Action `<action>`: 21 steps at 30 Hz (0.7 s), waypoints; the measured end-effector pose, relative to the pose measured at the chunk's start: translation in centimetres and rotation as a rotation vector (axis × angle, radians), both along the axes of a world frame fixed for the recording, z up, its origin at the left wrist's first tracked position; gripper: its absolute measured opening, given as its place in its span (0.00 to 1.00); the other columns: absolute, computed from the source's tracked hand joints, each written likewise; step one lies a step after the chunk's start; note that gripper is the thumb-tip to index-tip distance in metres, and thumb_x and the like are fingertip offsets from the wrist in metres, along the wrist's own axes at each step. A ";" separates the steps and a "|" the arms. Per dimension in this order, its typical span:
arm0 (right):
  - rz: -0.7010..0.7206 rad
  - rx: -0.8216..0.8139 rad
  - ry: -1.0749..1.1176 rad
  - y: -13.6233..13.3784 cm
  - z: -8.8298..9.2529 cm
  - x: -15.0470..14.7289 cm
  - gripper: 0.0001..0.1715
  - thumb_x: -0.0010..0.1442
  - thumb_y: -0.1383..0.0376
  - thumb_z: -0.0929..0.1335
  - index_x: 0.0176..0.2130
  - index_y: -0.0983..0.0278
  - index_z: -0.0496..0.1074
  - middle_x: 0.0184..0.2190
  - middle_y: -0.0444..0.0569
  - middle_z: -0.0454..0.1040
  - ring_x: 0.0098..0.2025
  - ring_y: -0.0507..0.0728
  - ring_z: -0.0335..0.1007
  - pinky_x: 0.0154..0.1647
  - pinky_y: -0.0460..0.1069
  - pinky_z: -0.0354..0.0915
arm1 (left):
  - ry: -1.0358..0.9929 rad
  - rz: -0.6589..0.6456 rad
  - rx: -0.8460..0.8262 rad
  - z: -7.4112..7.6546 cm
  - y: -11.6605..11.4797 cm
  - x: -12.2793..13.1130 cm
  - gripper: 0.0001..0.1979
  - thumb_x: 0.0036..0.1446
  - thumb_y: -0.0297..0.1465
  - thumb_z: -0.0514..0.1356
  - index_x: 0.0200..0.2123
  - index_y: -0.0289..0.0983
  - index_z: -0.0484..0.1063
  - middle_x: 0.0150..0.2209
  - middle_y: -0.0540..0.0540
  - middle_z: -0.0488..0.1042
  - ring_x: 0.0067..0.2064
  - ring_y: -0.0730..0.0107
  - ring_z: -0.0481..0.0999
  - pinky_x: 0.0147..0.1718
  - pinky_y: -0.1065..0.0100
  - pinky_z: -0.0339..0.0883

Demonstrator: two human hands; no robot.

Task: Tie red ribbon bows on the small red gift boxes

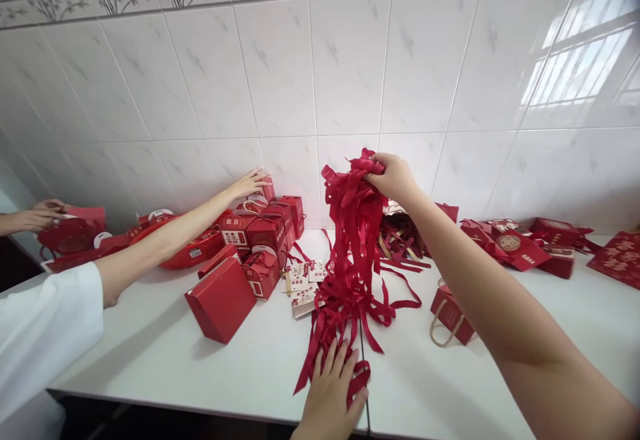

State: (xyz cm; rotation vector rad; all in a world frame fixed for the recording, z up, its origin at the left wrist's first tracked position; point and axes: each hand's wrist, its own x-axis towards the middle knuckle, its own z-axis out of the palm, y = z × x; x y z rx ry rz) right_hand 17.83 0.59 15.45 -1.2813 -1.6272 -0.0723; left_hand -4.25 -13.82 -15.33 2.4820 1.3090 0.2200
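Note:
A tangled bunch of red ribbons (353,227) hangs from my right hand (393,177), which is closed on its upper end well above the white table. The lower strands trail down onto the tabletop. Near the front edge, my left hand (333,383) lies palm down with fingers spread over the ribbon ends, some strands showing beyond its thumb. Small printed cards or tags (303,287) lie just left of the hanging ribbons. Behind my right arm, a heap of dark red and gold ribbons (400,237) is partly hidden.
A co-worker's hand (250,183) touches stacked red gift boxes (273,227) on the left. Another person's hands (47,213) are at far left. A plain red box (221,300) stands in front. A small rope-handled box (453,313) and more red boxes (523,250) are on the right.

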 end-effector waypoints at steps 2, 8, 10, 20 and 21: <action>0.060 -0.050 -0.031 0.0 1.3 -0.2 0.05 0.47 0.68 0.66 0.28 0.66 0.70 0.22 0.41 0.66 0.26 0.50 0.60 0.29 0.47 0.57 | 0.003 0.000 0.011 -0.3 0.2 -0.1 0.30 0.62 0.46 0.46 0.65 0.47 0.49 0.67 0.49 0.46 0.68 0.52 0.44 0.63 0.44 0.43; 0.145 -0.270 -0.147 3.9 3.5 -1.2 0.03 0.42 0.72 0.71 0.22 0.68 0.70 0.19 0.42 0.66 0.26 0.52 0.65 0.32 0.51 0.63 | 0.022 -0.028 0.042 -3.0 1.5 -0.5 0.32 0.58 0.46 0.53 0.64 0.49 0.51 0.66 0.48 0.50 0.66 0.47 0.50 0.61 0.42 0.49; 0.109 -0.249 -0.108 5.9 3.8 -1.6 0.07 0.45 0.70 0.70 0.29 0.71 0.73 0.25 0.47 0.70 0.32 0.56 0.68 0.36 0.54 0.65 | 0.023 0.001 0.085 -4.4 2.0 -0.3 0.32 0.56 0.44 0.57 0.63 0.50 0.54 0.65 0.47 0.53 0.65 0.46 0.53 0.60 0.43 0.51; 0.165 -0.493 -0.170 7.6 -2.0 -2.4 0.46 0.53 0.60 0.70 0.64 0.69 0.50 0.62 0.66 0.56 0.59 0.66 0.59 0.57 0.61 0.58 | 0.041 0.003 0.047 -3.9 2.0 0.0 0.34 0.54 0.41 0.59 0.63 0.50 0.53 0.66 0.48 0.51 0.66 0.46 0.51 0.60 0.41 0.49; 0.203 -0.546 -0.222 6.8 -3.7 -2.6 0.43 0.53 0.60 0.70 0.63 0.68 0.54 0.62 0.64 0.56 0.60 0.66 0.58 0.58 0.61 0.56 | 0.040 -0.018 0.024 -3.6 2.0 -0.2 0.34 0.55 0.41 0.58 0.64 0.50 0.52 0.66 0.49 0.49 0.66 0.46 0.49 0.61 0.41 0.48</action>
